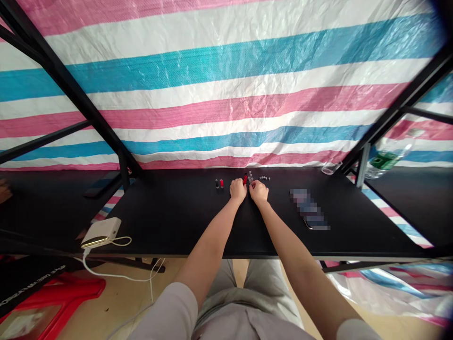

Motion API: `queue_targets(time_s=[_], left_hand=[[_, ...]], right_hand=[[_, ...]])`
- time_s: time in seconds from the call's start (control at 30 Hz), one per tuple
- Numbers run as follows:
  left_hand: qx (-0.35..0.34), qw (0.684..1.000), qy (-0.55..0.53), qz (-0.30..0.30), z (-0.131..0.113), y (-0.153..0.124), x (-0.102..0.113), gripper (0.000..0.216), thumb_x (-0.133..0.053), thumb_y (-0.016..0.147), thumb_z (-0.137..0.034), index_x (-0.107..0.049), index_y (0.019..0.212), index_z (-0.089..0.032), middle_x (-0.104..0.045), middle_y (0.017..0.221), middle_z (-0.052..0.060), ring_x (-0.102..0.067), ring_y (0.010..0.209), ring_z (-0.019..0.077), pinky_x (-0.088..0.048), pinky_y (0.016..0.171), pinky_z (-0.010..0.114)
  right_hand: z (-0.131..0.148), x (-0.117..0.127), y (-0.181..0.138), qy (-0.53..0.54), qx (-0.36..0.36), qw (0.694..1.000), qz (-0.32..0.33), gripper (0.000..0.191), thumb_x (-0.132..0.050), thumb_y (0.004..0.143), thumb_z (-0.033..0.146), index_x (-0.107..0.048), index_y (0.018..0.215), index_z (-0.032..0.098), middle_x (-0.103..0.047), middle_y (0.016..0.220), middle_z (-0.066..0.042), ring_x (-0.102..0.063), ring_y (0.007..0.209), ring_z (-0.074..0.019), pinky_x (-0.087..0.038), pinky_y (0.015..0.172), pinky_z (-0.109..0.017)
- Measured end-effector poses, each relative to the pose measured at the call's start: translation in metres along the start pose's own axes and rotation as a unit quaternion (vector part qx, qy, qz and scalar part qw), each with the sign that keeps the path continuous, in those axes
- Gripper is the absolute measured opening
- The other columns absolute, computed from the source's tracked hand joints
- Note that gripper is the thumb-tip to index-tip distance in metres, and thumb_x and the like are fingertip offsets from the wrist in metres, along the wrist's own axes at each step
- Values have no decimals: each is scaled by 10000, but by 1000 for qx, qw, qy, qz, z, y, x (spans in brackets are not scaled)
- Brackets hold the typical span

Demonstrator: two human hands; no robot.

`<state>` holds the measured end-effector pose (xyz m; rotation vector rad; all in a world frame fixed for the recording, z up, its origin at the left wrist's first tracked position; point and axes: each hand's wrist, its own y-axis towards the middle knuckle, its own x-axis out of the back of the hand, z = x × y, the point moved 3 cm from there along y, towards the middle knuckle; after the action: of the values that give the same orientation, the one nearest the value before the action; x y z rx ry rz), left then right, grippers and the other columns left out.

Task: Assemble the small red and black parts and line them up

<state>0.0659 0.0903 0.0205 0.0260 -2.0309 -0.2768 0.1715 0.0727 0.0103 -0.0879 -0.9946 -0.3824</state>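
Note:
My left hand (238,190) rests at the far part of the black table, its fingers curled. Close by its fingertips is a small red piece (245,178); whether the hand grips it I cannot tell. My right hand (259,191) is right beside it, fingers pinched; what they hold, if anything, is hidden. Several small clear pieces (250,174) stand just beyond the right fingertips. To the left of my hands are a small black cylinder (217,183) and a small red cylinder (222,183). Several tiny silvery pieces (264,178) lie in a row behind my right hand.
A blurred-out phone-like object (309,210) lies on the black table (170,222) at right. A clear cup (331,167) is at the back right. A white charger-like box (102,232) with a cable sits front left. Black metal posts (88,108) frame both sides.

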Motion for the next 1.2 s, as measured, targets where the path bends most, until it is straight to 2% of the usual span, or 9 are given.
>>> queue_targets(time_s=[0.43,0.6,0.73,0.87,1.03,1.1,1.2], left_hand=[[46,999,11,22,-2,6,-1,168,-517,815,-302,-600,902,-185,-622,980,78,-512,1003,215,-371,837,330],[39,998,33,36,-3,3,5,218,-521,812,-342,-587,940,-178,-619,1001,82,-519,1007,216,-382,839,322],[0,997,60,50,-4,-8,13,241,-489,829,-324,-562,984,-156,-617,985,108,-539,997,229,-398,834,334],[-33,993,83,71,-4,-27,22,247,-446,842,-287,-546,999,-125,-619,941,138,-576,949,255,-427,787,343],[-7,991,76,114,6,-48,39,284,-412,853,-307,-537,1051,-146,-621,944,144,-609,897,265,-443,753,344],[17,995,65,80,15,-52,51,387,-399,857,-305,-437,1214,-161,-616,995,145,-614,891,260,-444,747,336],[60,996,54,31,30,-52,68,600,-414,846,-298,-180,1385,-177,-596,1073,156,-619,879,255,-440,743,328]], right_hand=[[4,1,7,-13,-49,999,19,189,-500,813,294,-598,940,194,-649,956,-71,-555,976,-216,-342,830,-351],[6,1,6,-23,-45,998,26,216,-499,816,303,-598,970,187,-644,977,-80,-557,984,-211,-345,838,-346],[3,4,1,-38,-33,999,20,244,-517,803,313,-601,986,175,-648,959,-95,-563,972,-221,-344,834,-354],[0,8,-12,-40,-22,999,7,217,-534,787,326,-620,914,172,-656,898,-91,-571,936,-232,-341,820,-366],[8,9,-36,23,32,999,9,163,-532,774,334,-626,773,201,-649,760,-21,-583,803,-185,-354,775,-317],[13,9,-44,81,64,995,-3,185,-509,784,353,-623,779,208,-624,686,-2,-578,742,-166,-372,726,-283],[18,9,-53,157,120,980,-32,230,-493,793,385,-622,824,198,-593,634,2,-565,689,-154,-390,673,-254]])
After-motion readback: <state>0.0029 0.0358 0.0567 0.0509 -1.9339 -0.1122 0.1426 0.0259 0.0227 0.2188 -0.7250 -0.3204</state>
